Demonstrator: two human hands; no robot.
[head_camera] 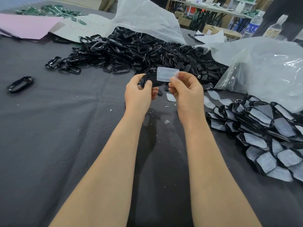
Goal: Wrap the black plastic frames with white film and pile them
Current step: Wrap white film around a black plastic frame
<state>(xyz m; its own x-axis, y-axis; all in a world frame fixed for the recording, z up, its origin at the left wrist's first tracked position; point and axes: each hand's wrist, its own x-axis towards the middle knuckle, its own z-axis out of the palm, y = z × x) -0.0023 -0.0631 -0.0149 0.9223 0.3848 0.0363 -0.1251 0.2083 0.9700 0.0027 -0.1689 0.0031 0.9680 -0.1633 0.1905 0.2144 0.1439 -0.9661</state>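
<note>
A black frame (148, 80) is being gripped by the left hand (139, 94), with fingers and thumb curled round its left end. A piece of white film (166, 74) is being pinched at its right edge by the right hand (186, 92) and held just over the frame's right end, above the dark cloth (65, 145). A heap of bare frames (139, 51) is lying at twelve o'clock. Beside it, at two, a clear bag (270, 71) is lying. Wrapped frames (265, 136) are lying piled at four o'clock, and a lone frame (20, 84) is lying at nine.

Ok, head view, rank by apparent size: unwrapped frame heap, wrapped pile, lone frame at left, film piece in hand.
1. Unwrapped frame heap.
2. Wrapped pile, though it lies nearer the camera.
3. Lone frame and film piece look alike; not ranked.
</note>
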